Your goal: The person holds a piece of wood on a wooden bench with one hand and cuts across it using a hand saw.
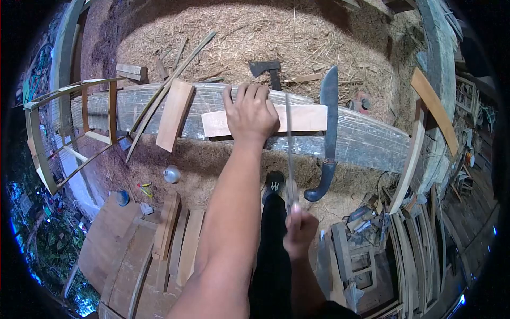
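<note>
My left hand (249,114) presses down on a pale wooden board (305,118), its fingers over the far edge. The board lies across a weathered plank bench (361,143). My right hand (300,231) is closed round the handle of a handsaw (289,143), seen nearly edge-on and a bit blurred. Its thin blade crosses the board just right of my left hand; whether the teeth are in the wood I cannot tell. A machete (330,117) with a dark curved handle rests at the board's right end.
Another board (175,114) lies left on the bench beside thin strips (170,87). An axe (268,69) is behind the bench. A wooden frame (74,125) stands at the left; a curved wood piece (435,111) leans at the right. Wood shavings (239,37) cover the ground.
</note>
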Available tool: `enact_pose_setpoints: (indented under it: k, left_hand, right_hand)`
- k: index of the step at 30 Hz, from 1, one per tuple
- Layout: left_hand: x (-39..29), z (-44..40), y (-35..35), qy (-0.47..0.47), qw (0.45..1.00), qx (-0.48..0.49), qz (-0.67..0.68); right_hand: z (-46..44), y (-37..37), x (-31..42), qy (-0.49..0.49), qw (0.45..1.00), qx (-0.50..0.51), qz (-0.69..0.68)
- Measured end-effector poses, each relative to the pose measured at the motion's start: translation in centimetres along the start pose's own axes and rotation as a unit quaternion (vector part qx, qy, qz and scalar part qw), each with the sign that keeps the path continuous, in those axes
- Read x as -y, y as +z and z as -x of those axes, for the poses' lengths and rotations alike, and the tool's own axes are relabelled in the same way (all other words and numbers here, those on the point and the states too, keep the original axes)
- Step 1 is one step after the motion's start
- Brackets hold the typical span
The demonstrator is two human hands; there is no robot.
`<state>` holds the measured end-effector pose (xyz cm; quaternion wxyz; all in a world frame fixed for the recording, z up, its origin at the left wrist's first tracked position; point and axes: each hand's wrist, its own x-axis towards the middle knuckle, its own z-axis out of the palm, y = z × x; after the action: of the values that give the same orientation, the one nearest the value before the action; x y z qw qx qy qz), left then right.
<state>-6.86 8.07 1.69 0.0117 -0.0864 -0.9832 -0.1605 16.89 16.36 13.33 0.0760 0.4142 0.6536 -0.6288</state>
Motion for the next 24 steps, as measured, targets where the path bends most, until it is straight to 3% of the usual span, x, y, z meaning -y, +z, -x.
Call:
enact_pose_setpoints:
  k: [1,2,6,8,12,14,19,21,24]
  left_hand:
    - [-0.1,-0.1,-0.1,-0.003,1.000,0.003,-0.005]
    - [-0.3,-0.1,-0.1,-0.007,1.000,0.007,-0.009]
    - [-0.3,0.0,-0.1,-0.007,1.000,-0.001,-0.007]
    - [-0.2,0.0,-0.3,-0.007,1.000,0.008,-0.008]
    - [-0.2,0.0,-0.1,-0.008,1.000,0.008,0.000]
    - [-0.1,0.1,-0.1,-0.012,1.000,0.004,-0.001]
    - [-0.1,0.0,0.0,-0.008,1.000,-0.005,-0.003]
    - [0.2,-0.3,-0.1,-0.012,1.000,-0.001,-0.003]
    - [-0.5,0.0,0.0,-0.020,1.000,0.002,-0.001]
  right_hand:
    - [-2.4,0.9,2.1,-0.089,0.982,-0.015,0.165]
    - [-4.0,1.6,2.6,-0.035,0.996,0.004,0.081]
    - [-2.4,1.4,1.8,-0.024,0.998,-0.006,0.049]
    - [1.1,-0.4,-1.1,-0.010,0.999,0.001,-0.050]
    - [-2.0,0.7,0.9,-0.042,0.999,0.003,0.028]
    - [-5.1,3.3,3.8,-0.002,0.999,-0.008,0.050]
    - [0.6,0.3,-0.1,-0.009,0.999,-0.024,0.030]
    - [1.4,-0.2,1.0,0.038,0.997,-0.035,0.064]
    - [-4.7,2.2,3.9,-0.001,0.995,-0.005,0.103]
